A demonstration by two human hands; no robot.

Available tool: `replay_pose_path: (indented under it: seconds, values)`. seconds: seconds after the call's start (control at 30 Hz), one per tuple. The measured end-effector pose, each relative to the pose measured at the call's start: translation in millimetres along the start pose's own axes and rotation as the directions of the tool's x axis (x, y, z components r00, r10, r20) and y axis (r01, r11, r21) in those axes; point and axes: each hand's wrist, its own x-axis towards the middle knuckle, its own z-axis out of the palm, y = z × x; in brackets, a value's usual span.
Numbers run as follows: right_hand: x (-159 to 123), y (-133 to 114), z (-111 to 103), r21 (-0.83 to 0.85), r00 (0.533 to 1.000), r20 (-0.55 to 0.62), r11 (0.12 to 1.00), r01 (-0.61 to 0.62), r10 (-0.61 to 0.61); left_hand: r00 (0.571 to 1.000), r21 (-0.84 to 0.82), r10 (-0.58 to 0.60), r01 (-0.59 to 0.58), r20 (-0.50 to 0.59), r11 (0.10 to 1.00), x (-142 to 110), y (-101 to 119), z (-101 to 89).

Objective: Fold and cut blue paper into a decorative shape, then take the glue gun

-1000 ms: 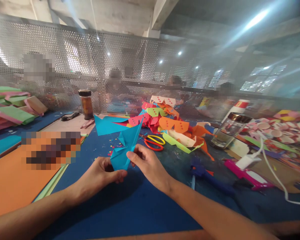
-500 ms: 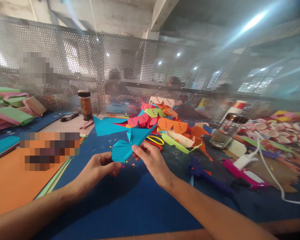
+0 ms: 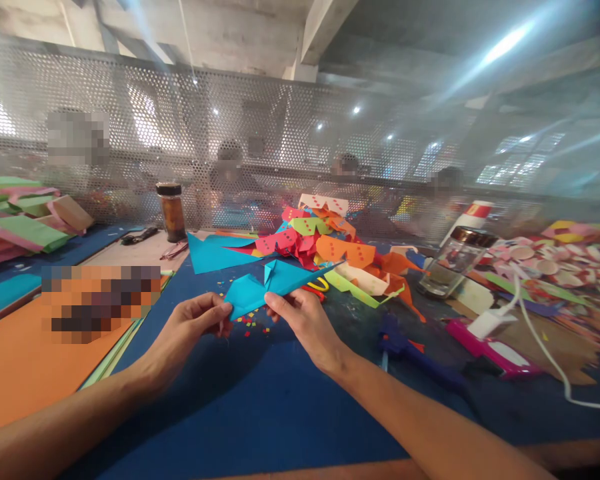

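Both hands hold a folded blue paper piece above the blue table surface. My left hand pinches its lower left end between thumb and fingers. My right hand grips its lower edge near the middle, the thumb in front and the fingers behind. A small raised fold stands up at the middle, and a pointed tip reaches to the right. Behind it, scissors with yellow and red handles are partly hidden by the paper and my right hand. Tiny coloured paper bits lie on the table below.
Beyond are a blue paper sheet and a heap of coloured cut-paper pieces. To the right lie a dark blue glue gun, a glass jar and a pink power strip. Orange paper lies left; a brown bottle stands behind.
The blue paper has turned clockwise, its pointed tip swinging from upward to the right. My left hand has shifted slightly upward with its end, and both hands keep hold.
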Motion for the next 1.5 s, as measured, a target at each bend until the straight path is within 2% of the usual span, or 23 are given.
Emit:
replay_pose_path:
  seconds: [0.27,0.5,0.93,1.1,1.3,1.5]
  values:
    - [-0.4,-0.9,-0.4,-0.007,1.000,0.011,1.000,-0.002,0.002,0.999,-0.106,-0.038,0.037,-0.002,0.994,-0.3,-1.6,-0.9]
    - [-1.2,-0.4,0.2,0.009,1.000,0.002,1.000,-0.003,0.003,0.999,0.024,-0.002,0.001,0.042,1.000,2.3,-1.1,2.9]
    - [-0.2,0.1,-0.2,-0.007,0.999,-0.030,1.000,-0.013,0.013,1.000,0.055,-0.003,0.002,0.009,0.998,2.5,1.4,0.8]
    - [0.0,-0.5,-0.4,-0.006,0.999,-0.033,1.000,-0.004,0.004,0.999,0.012,0.000,-0.001,0.045,1.000,3.8,-1.7,-1.1]
    - [-1.1,-1.3,-0.7,-0.006,1.000,-0.008,1.000,-0.006,0.006,0.999,0.024,-0.003,0.002,0.033,1.000,0.4,-1.0,-3.0]
    - [-1.0,0.1,0.0,-0.003,1.000,-0.007,1.000,-0.008,0.008,1.000,-0.051,-0.020,0.021,0.021,0.998,0.1,-1.0,-1.7]
